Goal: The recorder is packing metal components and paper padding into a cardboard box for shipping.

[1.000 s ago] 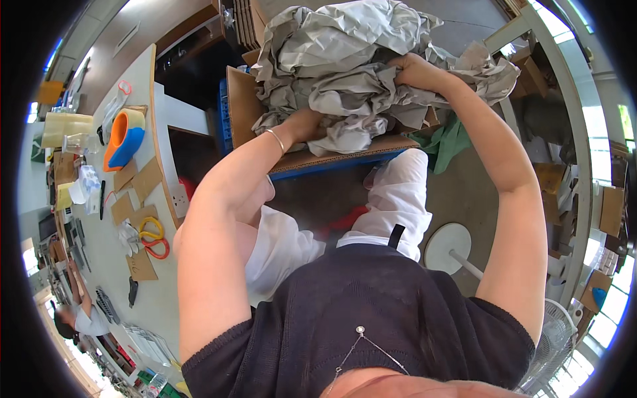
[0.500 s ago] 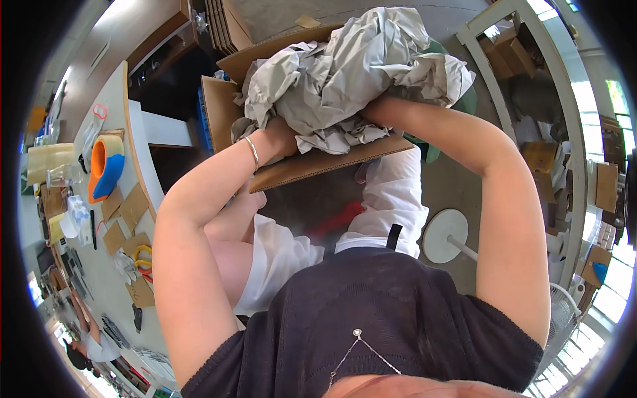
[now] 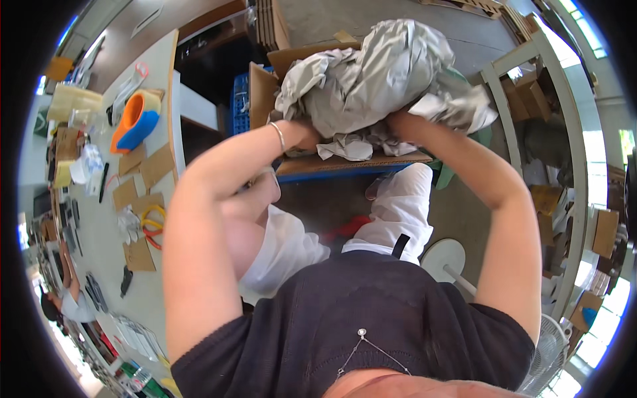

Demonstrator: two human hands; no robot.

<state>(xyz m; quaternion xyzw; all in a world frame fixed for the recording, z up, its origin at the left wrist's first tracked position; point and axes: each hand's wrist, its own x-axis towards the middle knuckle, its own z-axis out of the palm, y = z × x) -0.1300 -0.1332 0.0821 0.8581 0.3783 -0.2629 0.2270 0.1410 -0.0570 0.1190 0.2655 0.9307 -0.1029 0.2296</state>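
A large bundle of crumpled grey packing paper (image 3: pixel 371 83) bulges out of an open cardboard box (image 3: pixel 264 93) in front of me. My left hand (image 3: pixel 305 134) reaches in under the near left side of the paper, a bangle on its wrist. From the right, my right hand (image 3: pixel 406 127) is pushed into the paper's near side. Paper covers the fingers of both hands, so their grip does not show. One loose end of paper on the right is blurred. The box's near flap (image 3: pixel 358 163) lies below my wrists.
On my left, a long table (image 3: pixel 142 199) carries an orange-and-blue tape dispenser (image 3: pixel 136 123), cardboard pieces, and yellow-handled scissors (image 3: pixel 152 219). A blue crate (image 3: pixel 240 99) stands beside the box. To my right are a round white stand (image 3: pixel 443 260), a metal-framed rack (image 3: pixel 577 146) and a fan (image 3: pixel 547 351).
The view has shifted, so the box and table appear farther right. The paper's right end flaps outward, and a blue edge now shows under the near flap. Both hands stay in the paper.
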